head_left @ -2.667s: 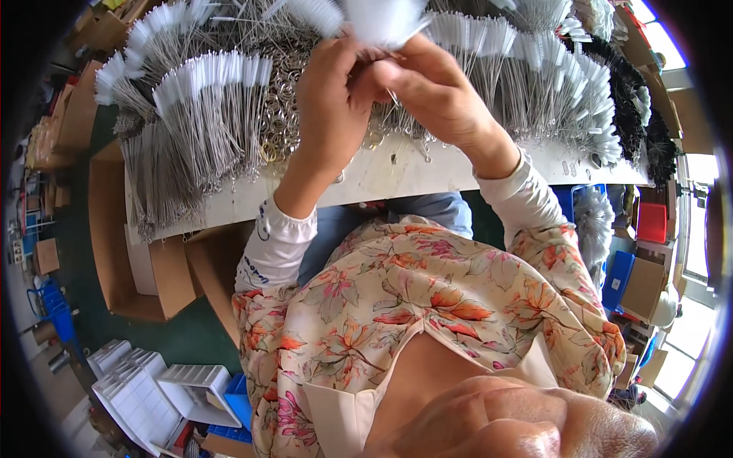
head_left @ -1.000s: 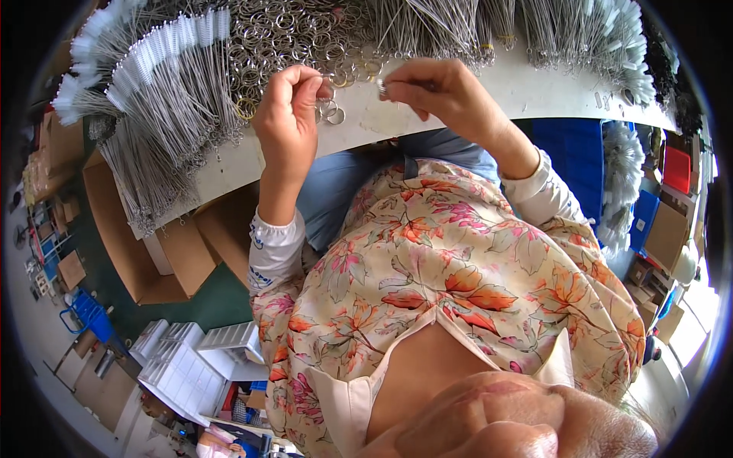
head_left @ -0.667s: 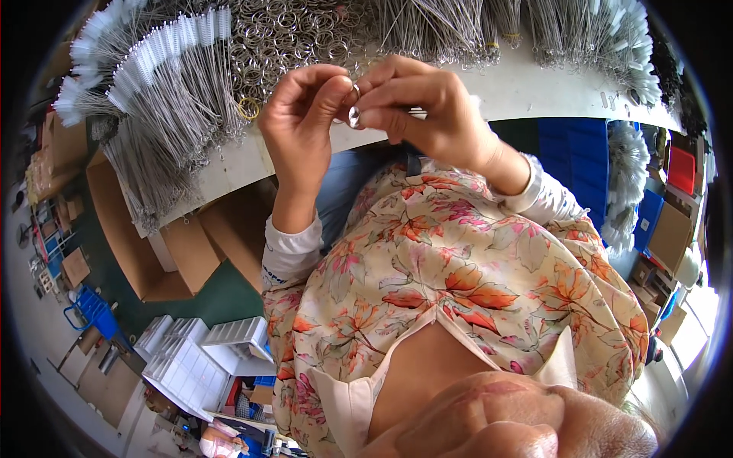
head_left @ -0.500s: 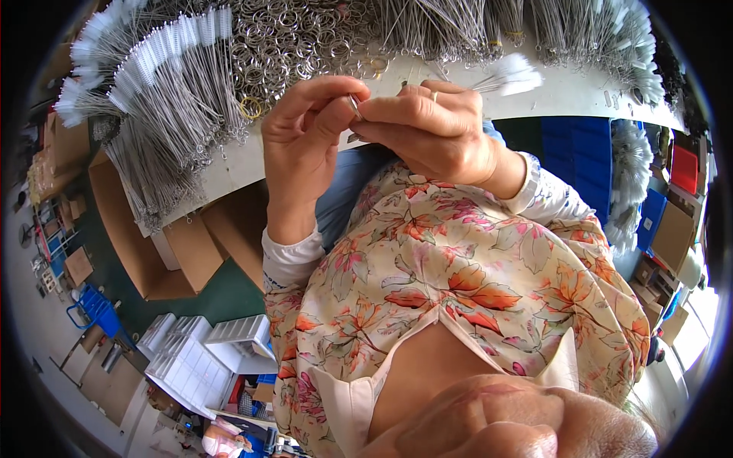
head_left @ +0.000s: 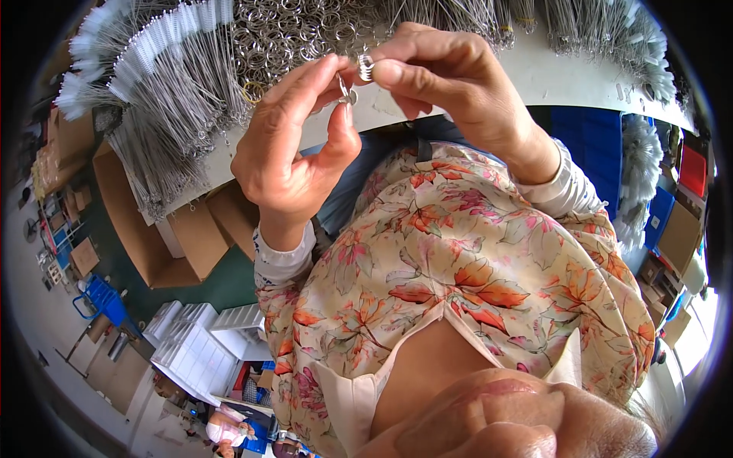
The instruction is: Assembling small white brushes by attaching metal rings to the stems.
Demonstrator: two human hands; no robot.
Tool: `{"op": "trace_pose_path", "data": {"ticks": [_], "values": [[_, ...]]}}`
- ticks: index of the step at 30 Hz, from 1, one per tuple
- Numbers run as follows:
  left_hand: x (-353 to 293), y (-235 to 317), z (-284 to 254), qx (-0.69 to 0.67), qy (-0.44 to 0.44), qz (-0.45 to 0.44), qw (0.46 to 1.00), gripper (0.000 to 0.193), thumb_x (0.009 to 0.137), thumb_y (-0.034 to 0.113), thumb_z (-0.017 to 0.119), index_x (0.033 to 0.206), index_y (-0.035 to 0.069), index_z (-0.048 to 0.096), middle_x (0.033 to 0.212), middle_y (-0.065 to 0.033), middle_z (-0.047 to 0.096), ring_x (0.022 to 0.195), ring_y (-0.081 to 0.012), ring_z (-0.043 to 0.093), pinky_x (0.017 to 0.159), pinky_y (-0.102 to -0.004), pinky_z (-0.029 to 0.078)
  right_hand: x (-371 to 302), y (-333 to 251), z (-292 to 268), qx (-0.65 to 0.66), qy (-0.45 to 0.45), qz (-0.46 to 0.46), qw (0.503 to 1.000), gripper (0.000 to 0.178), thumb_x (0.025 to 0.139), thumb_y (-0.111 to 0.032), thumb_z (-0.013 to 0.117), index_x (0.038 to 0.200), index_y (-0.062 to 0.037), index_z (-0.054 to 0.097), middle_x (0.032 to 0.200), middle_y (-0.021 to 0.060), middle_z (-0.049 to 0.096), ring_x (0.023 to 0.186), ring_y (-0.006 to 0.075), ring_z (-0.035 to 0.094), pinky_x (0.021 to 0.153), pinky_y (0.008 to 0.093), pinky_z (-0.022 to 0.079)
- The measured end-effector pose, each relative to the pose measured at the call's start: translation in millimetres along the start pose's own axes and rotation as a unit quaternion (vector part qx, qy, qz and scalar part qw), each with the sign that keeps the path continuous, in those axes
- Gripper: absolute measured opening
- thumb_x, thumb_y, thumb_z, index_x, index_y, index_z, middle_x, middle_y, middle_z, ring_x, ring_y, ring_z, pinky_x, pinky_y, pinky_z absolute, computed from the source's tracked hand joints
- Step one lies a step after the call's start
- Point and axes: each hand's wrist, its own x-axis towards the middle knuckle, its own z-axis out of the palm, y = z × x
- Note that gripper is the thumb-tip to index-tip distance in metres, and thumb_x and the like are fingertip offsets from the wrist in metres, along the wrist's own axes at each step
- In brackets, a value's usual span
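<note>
In front of me, above the table's near edge, both my hands are raised close together. My left hand (head_left: 286, 145) pinches a shiny metal ring (head_left: 343, 85) between thumb and fingers, and a small flat metal piece (head_left: 351, 98) shows beside the thumb tip. My right hand (head_left: 466, 88) grips several metal rings (head_left: 366, 69) stacked together between thumb and forefinger. Beyond the hands, a heap of loose metal rings (head_left: 282, 34) lies on the table. Left of it, wire brushes (head_left: 175, 69) with pale bristles are piled in a fan.
The white table (head_left: 565, 72) curves across the top. More wire brushes (head_left: 573, 30) lie along its far right. Below its left side stands an open cardboard box (head_left: 145, 237). Blue bins (head_left: 584, 153) are at the right, and white plastic drawers (head_left: 195, 355) stand lower left.
My hands have come slightly apart, the right one moving up. Several rings now show in its fingertips. The white brush tips that stuck out beyond my right hand no longer show.
</note>
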Motion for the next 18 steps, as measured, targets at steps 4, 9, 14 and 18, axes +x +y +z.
{"op": "trace_pose_path", "data": {"ticks": [4, 9, 14, 18], "values": [[0.5, -1.6, 1.3, 0.031, -0.013, 0.021, 0.999, 0.031, 0.073, -0.005, 0.065, 0.103, -0.006, 0.062, 0.095, -0.0165, 0.066, 0.077, -0.0201, 0.067, 0.066, -0.026, 0.057, 0.8, 2.5, 5.1, 0.011, -0.012, 0.017, 1.0, 0.019, 0.088, -0.02, 0.061, 0.091, -0.0018, 0.066, 0.069, -0.001, 0.051, 0.058, 0.005, 0.046, 0.052, 0.0211, 0.035], [2.6, 1.6, 0.4, -0.009, -0.037, -0.012, 0.999, 0.029, 0.073, -0.007, 0.063, 0.102, -0.007, 0.061, 0.095, -0.0167, 0.066, 0.078, -0.0206, 0.067, 0.067, -0.027, 0.057, 6.0, -0.5, -0.8, 0.01, -0.03, 0.056, 0.998, 0.017, 0.088, -0.018, 0.062, 0.089, -0.0021, 0.066, 0.069, -0.0013, 0.053, 0.061, 0.0054, 0.049, 0.053, 0.0212, 0.04], [-1.3, -8.1, -1.5, -0.119, -0.021, -0.061, 0.991, 0.028, 0.074, -0.011, 0.061, 0.102, -0.01, 0.06, 0.096, -0.0171, 0.066, 0.081, -0.0192, 0.067, 0.069, -0.0265, 0.057, 12.4, -12.5, -6.2, 0.005, -0.114, 0.137, 0.984, 0.012, 0.084, -0.008, 0.065, 0.094, -0.0009, 0.066, 0.075, 0.002, 0.064, 0.058, 0.0056, 0.053, 0.053, 0.019, 0.044], [3.5, -2.2, -5.7, -0.136, -0.081, -0.161, 0.974, 0.027, 0.079, -0.008, 0.058, 0.106, -0.008, 0.06, 0.097, -0.0172, 0.066, 0.087, -0.0196, 0.065, 0.078, -0.0286, 0.051, 4.0, 9.6, -2.9, -0.035, -0.043, 0.085, 0.995, 0.014, 0.088, -0.015, 0.062, 0.088, -0.0023, 0.066, 0.073, -0.0011, 0.056, 0.065, 0.0056, 0.053, 0.054, 0.0218, 0.044]]}}
